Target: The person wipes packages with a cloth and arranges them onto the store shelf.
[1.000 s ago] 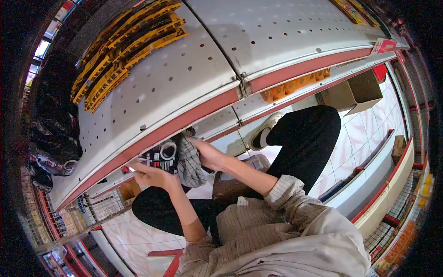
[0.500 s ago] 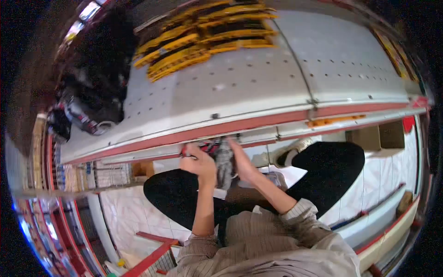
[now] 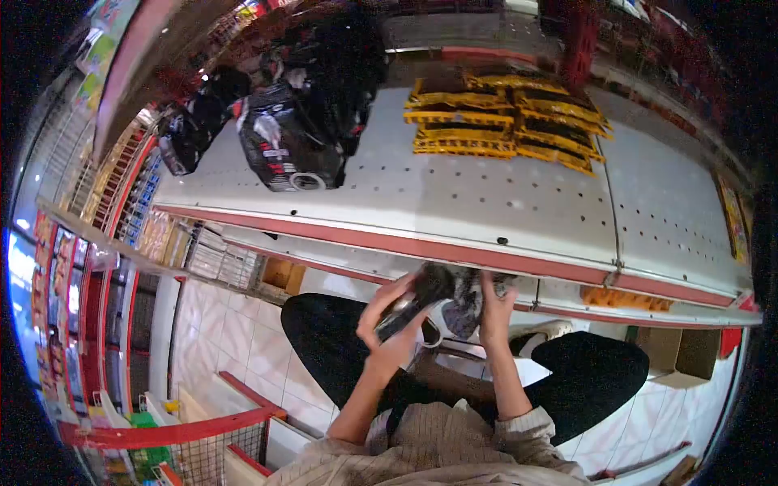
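Note:
In front of my lap, just under the front edge of the shelf, both of my hands are on glossy black plastic packets. My left hand [image 3: 387, 324] is wrapped round a dark packet [image 3: 403, 310], blurred by motion. With fingers along its side, my right hand [image 3: 496, 314] grips a black-and-grey packet [image 3: 462, 317] that has a pale round patch at its lower end. Whether the two packets are joined or separate, I cannot tell. Similar black packets [image 3: 284, 142] stand on the upper shelf, left of several stacked yellow-and-black packets [image 3: 466, 134].
The white perforated shelf [image 3: 389, 202] has a red front edge, with a lower shelf beneath. An orange item [image 3: 624, 300] lies on the lower shelf. A cardboard box [image 3: 677, 352] sits at right. Red-framed wire racks [image 3: 219, 429] are at lower left. My legs are folded on tiles.
My view has swung left, so the shelf goods appear farther right. My hands are still on the packets, which have turned to show a pale round patch.

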`<state>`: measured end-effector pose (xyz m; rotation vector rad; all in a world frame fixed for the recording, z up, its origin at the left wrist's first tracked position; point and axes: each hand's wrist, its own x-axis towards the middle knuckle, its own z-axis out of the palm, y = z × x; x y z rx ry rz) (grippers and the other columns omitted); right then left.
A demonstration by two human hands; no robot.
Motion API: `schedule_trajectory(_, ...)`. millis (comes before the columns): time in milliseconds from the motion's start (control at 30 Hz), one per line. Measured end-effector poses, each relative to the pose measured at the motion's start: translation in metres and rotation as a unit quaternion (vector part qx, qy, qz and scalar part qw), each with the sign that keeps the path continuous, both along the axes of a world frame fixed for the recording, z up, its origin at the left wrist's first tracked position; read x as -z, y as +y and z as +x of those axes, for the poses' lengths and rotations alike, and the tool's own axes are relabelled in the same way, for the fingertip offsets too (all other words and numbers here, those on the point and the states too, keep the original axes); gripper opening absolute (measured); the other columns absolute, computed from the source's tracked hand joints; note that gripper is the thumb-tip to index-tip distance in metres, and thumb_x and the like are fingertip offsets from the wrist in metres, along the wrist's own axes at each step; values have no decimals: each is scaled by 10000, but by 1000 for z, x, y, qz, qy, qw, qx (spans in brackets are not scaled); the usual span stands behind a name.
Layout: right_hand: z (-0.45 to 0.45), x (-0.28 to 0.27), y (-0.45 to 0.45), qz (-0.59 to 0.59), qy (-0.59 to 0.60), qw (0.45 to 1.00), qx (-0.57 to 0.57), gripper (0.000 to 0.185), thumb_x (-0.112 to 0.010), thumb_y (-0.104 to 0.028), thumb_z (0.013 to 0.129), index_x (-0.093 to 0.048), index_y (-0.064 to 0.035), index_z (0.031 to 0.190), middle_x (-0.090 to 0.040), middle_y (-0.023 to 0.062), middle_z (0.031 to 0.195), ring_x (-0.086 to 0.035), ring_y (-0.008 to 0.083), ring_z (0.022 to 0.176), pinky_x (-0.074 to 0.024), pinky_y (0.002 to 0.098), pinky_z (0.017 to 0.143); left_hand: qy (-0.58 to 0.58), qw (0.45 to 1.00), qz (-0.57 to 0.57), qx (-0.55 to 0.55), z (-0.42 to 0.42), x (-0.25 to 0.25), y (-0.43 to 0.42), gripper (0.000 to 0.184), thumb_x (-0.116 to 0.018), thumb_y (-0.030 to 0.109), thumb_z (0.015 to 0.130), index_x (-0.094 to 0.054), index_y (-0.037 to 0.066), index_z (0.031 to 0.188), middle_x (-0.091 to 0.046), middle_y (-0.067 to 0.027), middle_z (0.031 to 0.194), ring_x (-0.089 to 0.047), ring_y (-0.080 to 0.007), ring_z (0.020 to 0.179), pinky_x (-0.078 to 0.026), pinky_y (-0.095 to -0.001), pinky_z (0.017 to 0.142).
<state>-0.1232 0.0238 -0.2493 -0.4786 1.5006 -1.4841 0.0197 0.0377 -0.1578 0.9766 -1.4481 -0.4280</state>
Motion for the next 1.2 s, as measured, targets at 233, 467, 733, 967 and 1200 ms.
schedule_trajectory(233, -42, 36, -22, -58, -35, 996, 65, 495, -592, -218, 756, -363, 8, 1132, -461, 76, 1083, -462, 172, 917, -371, 297, 772, -62, 831, -232, -502, 120, -106, -15, 361, -539, 240, 771, -427, -45, 962, -507, -153, 893, -480, -234, 869, -384, -315, 781)
schedule_trajectory(467, -44, 24, -21, -61, -156, 985, 51, 505, -591, -234, 750, -360, -15, 1142, -475, 91, 1083, -476, 200, 953, -386, 338, 782, 40, 974, -69, -212, 188, -156, -112, 280, -502, 196, 826, -489, -14, 1010, -544, -69, 948, -488, -118, 838, -377, -241, 758)
schedule_trajectory(733, -49, 20, -17, -87, -183, 979, 32, 577, -550, -249, 782, -237, -4, 1199, -414, 107, 1175, -441, 212, 1017, -370, 325, 823, -133, 963, 222, -81, 204, -159, -137, 437, -669, 178, 692, -478, -15, 1034, -549, -66, 941, -484, -85, 819, -388, -223, 730)
schedule_trajectory(967, -46, 14, -17, -36, -176, 983, 44, 522, -558, -261, 775, -295, 10, 1136, -438, 113, 1127, -451, 202, 993, -381, 319, 802, -206, 972, 107, -25, 200, -158, -177, 457, -647, 91, 678, -459, 31, 1091, -544, -42, 973, -493, -113, 838, -407, -248, 721)
schedule_trajectory(1200, -47, 13, -17, -36, -153, 987, 45, 517, -575, -281, 760, -338, -1, 1125, -445, 106, 1114, -452, 208, 985, -380, 321, 800, -192, 978, 82, 27, 217, -139, -233, 510, -576, 10, 667, -411, 39, 1149, -502, -90, 1073, -481, -167, 958, -374, -266, 812)
